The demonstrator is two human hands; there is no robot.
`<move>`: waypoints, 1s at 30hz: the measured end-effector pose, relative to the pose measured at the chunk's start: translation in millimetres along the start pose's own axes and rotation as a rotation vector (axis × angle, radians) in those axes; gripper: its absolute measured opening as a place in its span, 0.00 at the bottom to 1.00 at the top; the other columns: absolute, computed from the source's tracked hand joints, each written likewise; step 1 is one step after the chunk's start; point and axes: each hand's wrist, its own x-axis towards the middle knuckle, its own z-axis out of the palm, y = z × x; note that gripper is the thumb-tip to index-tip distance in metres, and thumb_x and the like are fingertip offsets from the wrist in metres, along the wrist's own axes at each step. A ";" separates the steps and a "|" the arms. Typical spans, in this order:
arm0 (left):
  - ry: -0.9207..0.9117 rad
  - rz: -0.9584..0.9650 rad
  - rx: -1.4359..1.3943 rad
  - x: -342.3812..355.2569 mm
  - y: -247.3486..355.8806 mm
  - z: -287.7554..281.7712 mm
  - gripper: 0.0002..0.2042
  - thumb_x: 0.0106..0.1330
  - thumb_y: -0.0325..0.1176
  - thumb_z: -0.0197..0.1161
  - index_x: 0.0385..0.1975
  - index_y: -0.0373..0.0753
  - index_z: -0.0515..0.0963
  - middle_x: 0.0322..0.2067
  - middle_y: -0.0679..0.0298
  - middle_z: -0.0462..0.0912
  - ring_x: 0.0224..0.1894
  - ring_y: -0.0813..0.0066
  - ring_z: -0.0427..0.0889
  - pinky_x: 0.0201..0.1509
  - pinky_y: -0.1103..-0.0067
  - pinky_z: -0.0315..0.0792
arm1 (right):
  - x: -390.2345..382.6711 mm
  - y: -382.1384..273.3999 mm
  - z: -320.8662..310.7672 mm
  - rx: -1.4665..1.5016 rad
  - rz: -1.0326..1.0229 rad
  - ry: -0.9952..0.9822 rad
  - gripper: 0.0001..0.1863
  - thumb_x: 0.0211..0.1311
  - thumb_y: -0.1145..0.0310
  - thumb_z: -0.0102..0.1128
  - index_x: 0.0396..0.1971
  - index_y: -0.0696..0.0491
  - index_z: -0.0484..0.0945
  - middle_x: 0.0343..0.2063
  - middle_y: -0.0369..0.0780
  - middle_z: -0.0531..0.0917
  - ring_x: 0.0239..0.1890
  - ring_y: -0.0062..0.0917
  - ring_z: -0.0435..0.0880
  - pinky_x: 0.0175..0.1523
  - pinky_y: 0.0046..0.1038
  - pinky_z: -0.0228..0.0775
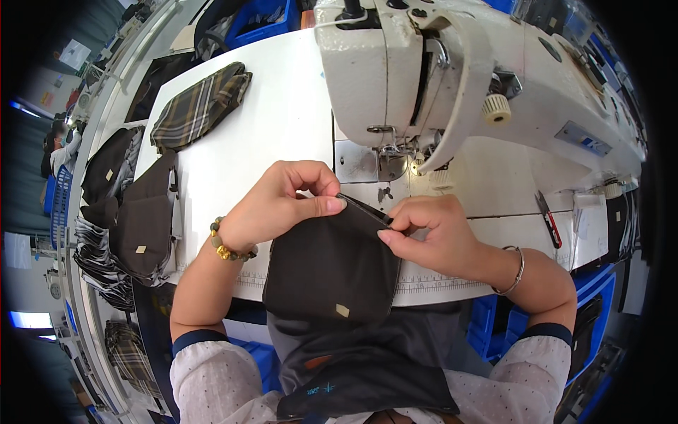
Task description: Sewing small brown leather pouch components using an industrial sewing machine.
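A dark brown fabric pouch (328, 265) with a small pale tag hangs from both my hands over the table's front edge. My left hand (300, 191) pinches the left end of its upper edge between thumb and forefinger. At the right end of that edge, my right hand (427, 230) grips the fabric the same way. The pouch's top edge slants down from left to right between them. Just beyond my hands stands a white sewing machine (395, 78), its presser foot (392, 159) above the metal needle plate (355, 161).
A folded plaid fabric piece (201, 106) lies at the table's far left. Stacked dark pouches (145, 219) sit along the left edge. Red-handled snips (549, 220) rest at the right. Blue bins (487, 328) stand below the table at right, and another (261, 21) behind it.
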 end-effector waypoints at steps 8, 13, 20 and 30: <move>-0.016 -0.008 -0.050 0.9 -1.7 5.5 0.05 0.68 0.28 0.68 0.34 0.39 0.77 0.32 0.76 0.77 0.35 0.91 0.72 0.41 0.89 0.68 | -1.9 -1.0 4.6 0.454 0.340 0.042 0.09 0.60 0.80 0.67 0.29 0.57 0.73 0.22 0.29 0.75 0.24 0.06 0.71 0.29 0.14 0.62; -0.035 -0.047 -0.194 2.1 -4.4 7.5 0.05 0.70 0.27 0.65 0.35 0.39 0.75 0.32 0.75 0.78 0.33 0.93 0.71 0.39 0.90 0.67 | 1.7 -4.7 0.5 0.415 0.318 -0.014 0.16 0.60 0.84 0.66 0.40 0.55 0.68 0.26 0.29 0.75 0.28 0.06 0.71 0.32 0.13 0.63; -0.074 -0.055 -0.213 2.0 -1.7 6.4 0.05 0.71 0.26 0.64 0.35 0.39 0.74 0.29 0.79 0.76 0.30 0.95 0.70 0.37 0.92 0.64 | -1.7 -9.3 3.7 0.517 0.306 0.027 0.13 0.60 0.84 0.67 0.39 0.55 0.73 0.27 0.31 0.80 0.29 0.07 0.74 0.33 0.14 0.65; -0.303 -0.114 0.275 35.3 20.9 -25.1 0.07 0.68 0.33 0.68 0.33 0.38 0.78 0.23 0.75 0.78 0.28 0.89 0.69 0.31 0.85 0.62 | -2.4 9.8 14.9 -0.143 -0.388 -0.060 0.19 0.55 0.80 0.60 0.48 0.52 0.85 0.33 0.40 0.88 0.32 0.31 0.87 0.37 0.24 0.79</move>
